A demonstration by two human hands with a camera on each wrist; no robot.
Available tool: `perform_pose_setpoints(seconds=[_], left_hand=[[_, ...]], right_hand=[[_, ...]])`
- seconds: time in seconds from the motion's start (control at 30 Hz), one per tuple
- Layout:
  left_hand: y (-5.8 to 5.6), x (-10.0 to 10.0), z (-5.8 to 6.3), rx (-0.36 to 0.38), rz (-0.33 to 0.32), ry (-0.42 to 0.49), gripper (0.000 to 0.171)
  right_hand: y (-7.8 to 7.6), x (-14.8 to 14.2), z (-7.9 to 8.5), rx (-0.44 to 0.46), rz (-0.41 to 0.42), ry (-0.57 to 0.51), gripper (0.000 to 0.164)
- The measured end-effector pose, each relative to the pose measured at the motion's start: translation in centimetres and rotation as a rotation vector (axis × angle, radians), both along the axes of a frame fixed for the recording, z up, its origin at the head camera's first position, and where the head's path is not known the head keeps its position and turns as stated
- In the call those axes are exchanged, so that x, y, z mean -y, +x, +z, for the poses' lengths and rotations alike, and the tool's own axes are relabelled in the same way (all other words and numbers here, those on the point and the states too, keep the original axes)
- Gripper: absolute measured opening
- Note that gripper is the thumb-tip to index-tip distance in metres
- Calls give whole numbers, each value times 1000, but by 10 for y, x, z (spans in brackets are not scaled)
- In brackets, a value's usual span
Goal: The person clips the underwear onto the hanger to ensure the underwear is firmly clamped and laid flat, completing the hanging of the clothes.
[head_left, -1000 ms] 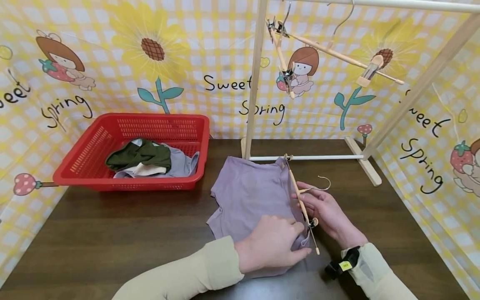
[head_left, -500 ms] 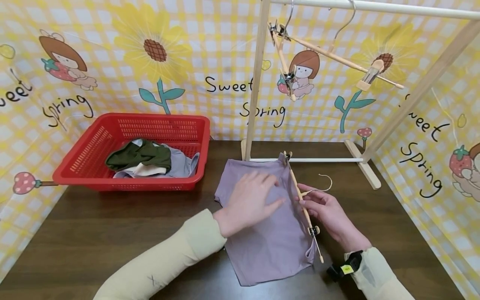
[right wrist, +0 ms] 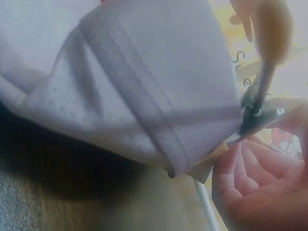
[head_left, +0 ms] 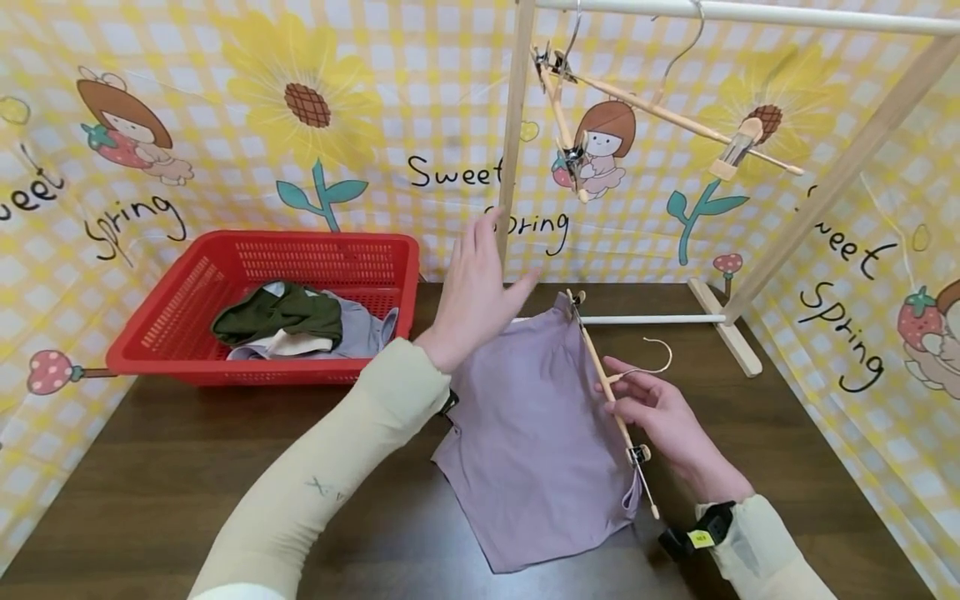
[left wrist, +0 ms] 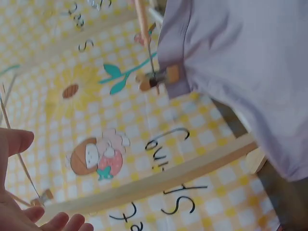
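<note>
Pale purple shorts (head_left: 540, 442) lie spread with the waistband toward the right, fastened to a wooden clip hanger (head_left: 595, 350). One clip (left wrist: 172, 74) bites the waistband's far corner; the other clip (head_left: 637, 456) sits at the near end. My right hand (head_left: 671, 421) pinches the middle of the hanger bar near its metal hook (head_left: 663, 350). Raised above the far left part of the shorts, my left hand (head_left: 476, 283) has its fingers extended and holds nothing. The shorts' folded waist edge (right wrist: 163, 120) fills much of the right wrist view.
A red basket (head_left: 262, 365) with a dark green garment (head_left: 277, 315) and other clothes stands at the left. Behind the shorts is a wooden rack with an upright post (head_left: 516, 125) and a white top rail (head_left: 750, 12). Two bare clip hangers, one of them a hanger (head_left: 675, 118), hang there.
My left hand has left the near waistband corner and moved up and away across the shorts toward the rack post. The hanger with the shorts has shifted slightly right in my right hand's hold.
</note>
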State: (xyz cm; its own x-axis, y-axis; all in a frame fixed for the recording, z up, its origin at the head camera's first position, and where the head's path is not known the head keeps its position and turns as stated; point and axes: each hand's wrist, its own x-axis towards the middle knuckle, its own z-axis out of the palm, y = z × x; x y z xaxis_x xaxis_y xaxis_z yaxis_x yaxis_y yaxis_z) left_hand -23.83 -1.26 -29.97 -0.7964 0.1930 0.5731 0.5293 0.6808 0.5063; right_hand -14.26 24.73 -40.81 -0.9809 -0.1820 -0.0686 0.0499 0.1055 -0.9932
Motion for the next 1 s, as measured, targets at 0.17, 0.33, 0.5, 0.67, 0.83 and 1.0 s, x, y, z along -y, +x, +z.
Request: perform_pose_setpoints(seconds=[0.17, 0.33, 0.5, 0.67, 0.83, 1.0], left_hand=[[-23, 0, 15, 88, -16, 114, 75], [-42, 0, 24, 155, -44, 185, 60], [-50, 1, 27, 194, -50, 223, 49], [-61, 7, 25, 180, -60, 215, 43], [-70, 14, 22, 187, -96, 219, 44], [-71, 14, 22, 186, -89, 219, 43]], right_hand=[[1, 2, 2, -27, 5, 8, 55], [3, 4, 4, -39, 10, -13, 56], [3, 4, 5, -50, 14, -16, 58], [4, 5, 7, -63, 0, -2, 57], [2, 5, 13, -48, -18, 16, 50], [0, 1, 21, -50, -37, 0, 51]])
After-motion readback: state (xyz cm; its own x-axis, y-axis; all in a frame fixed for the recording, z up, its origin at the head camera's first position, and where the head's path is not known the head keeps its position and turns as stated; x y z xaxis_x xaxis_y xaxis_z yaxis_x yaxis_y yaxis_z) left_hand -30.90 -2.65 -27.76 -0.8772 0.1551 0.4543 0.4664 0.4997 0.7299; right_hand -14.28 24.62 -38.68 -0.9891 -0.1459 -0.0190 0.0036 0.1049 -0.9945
